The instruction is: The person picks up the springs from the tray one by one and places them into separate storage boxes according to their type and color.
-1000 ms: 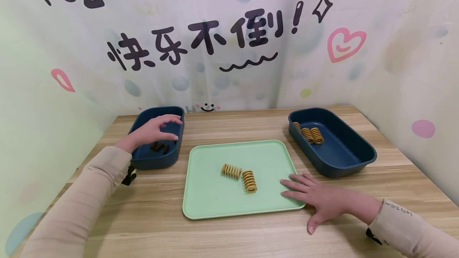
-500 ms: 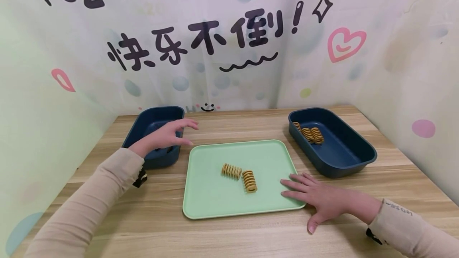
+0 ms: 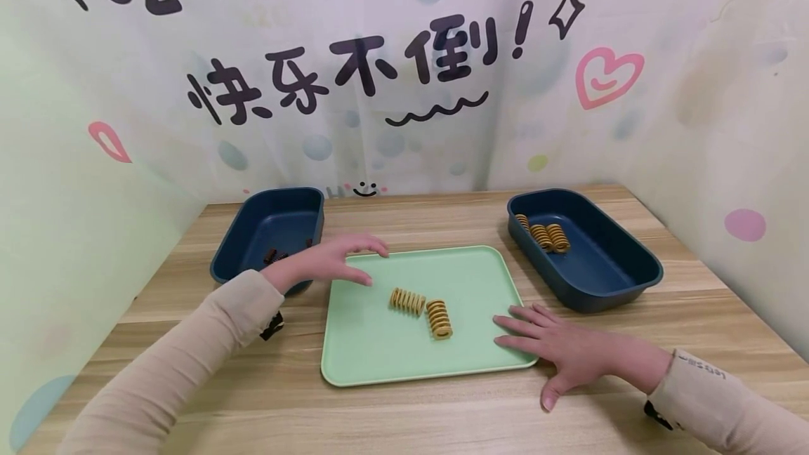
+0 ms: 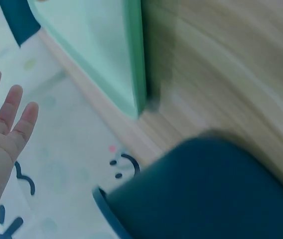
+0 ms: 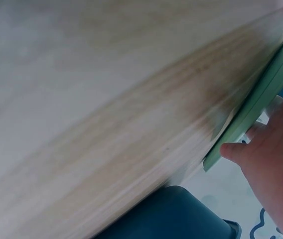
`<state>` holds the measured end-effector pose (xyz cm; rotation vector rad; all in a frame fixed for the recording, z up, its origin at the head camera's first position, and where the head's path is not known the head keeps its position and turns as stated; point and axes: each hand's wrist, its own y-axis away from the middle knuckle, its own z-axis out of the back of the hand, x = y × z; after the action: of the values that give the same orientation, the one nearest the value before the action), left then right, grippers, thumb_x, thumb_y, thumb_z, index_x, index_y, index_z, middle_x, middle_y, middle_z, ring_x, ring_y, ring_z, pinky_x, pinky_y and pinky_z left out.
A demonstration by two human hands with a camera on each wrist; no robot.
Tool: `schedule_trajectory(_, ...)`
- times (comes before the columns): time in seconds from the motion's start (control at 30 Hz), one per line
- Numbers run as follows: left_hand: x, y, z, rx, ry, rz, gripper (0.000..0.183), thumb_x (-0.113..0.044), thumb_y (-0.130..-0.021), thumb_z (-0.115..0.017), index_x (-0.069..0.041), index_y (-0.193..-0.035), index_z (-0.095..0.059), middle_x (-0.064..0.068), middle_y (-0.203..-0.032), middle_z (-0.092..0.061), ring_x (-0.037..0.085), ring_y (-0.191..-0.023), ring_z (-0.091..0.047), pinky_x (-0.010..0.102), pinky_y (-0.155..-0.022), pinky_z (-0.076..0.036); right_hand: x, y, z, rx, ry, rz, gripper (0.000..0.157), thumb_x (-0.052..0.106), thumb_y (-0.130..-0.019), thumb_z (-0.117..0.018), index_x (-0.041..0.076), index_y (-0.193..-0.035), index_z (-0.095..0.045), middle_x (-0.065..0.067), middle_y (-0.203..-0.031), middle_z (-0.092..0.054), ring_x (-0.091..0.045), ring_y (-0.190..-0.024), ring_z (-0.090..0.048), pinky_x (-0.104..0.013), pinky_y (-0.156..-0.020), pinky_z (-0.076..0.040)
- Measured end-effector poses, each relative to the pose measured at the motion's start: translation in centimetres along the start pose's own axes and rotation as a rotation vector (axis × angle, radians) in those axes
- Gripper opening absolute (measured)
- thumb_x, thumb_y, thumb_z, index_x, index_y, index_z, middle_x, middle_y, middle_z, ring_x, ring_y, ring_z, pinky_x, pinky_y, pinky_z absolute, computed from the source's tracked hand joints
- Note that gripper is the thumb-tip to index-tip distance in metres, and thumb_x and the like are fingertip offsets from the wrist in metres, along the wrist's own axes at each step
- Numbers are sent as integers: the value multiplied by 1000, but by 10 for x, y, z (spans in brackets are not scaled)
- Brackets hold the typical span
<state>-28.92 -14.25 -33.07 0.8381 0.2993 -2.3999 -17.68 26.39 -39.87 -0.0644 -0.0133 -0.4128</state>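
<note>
On the light green tray (image 3: 373, 353) lie two yellow coil springs, one on its side (image 3: 407, 301) and another (image 3: 439, 319) just right of it. My left hand (image 3: 329, 258) hovers over the tray's far left corner, fingers extended and thumb apart, holding nothing; its spread fingers (image 4: 4, 114) show in the left wrist view. My right hand (image 3: 562, 346) rests on the tray's near right corner with fingers spread. Inside the right blue bin (image 3: 607, 258) are several yellow springs (image 3: 550, 237). Small dark brown pieces (image 3: 270, 256) lie in the left blue bin (image 3: 268, 209), partly hidden by my left hand.
Everything stands on a wood-grain table (image 3: 392, 420). A printed cloth (image 3: 354, 146) with black lettering hangs behind it. The blue bins flank the tray at the back left and right.
My left hand has moved right and toward me, from above the left bin to over the tray's left corner. The right hand, springs and tray stay put.
</note>
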Motion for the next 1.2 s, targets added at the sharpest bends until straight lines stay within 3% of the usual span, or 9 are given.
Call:
schedule_trajectory(0.3,-1,-15,-23,82,6,-12,48,-17,-83,-68,-6,-126,-52,8,-129,-51,31,-119,-45,49,-99,-34,0,-1,-1,4,-3,2,90,74,-76,-34,13,-142,-32,-14,-148,-26,-38,-132,-23,-20,-105,18)
schedule_trajectory(0.47,-4,-23,-32,122,-73,-71,47,-19,-83,-68,-4,-125,-52,9,-129,-51,26,-119,-46,43,-98,-37,0,-2,1,3,-1,6,90,74,-77,-34,12,-142,-33,-15,-147,-26,-39,-130,-23,-20,-105,18)
schedule_trajectory(0.77,-15,-31,-43,206,-281,-28,40,-22,-87,-64,-13,-125,-55,1,-122,-54,16,-113,-50,32,-96,-39,0,-2,1,15,4,-6,90,74,-76,-34,12,-142,-33,-15,-147,-27,-41,-129,-25,-20,-105,19)
schedule_trajectory(1.2,-14,-30,-48,193,-366,-30,36,-26,-87,-63,-19,-122,-58,-4,-96,-57,11,-85,-52,25,-77,-44,1,-1,2,-1,12,3,90,74,-76,-34,11,-141,-34,-15,-147,-27,-37,-133,-22,-20,-105,18)
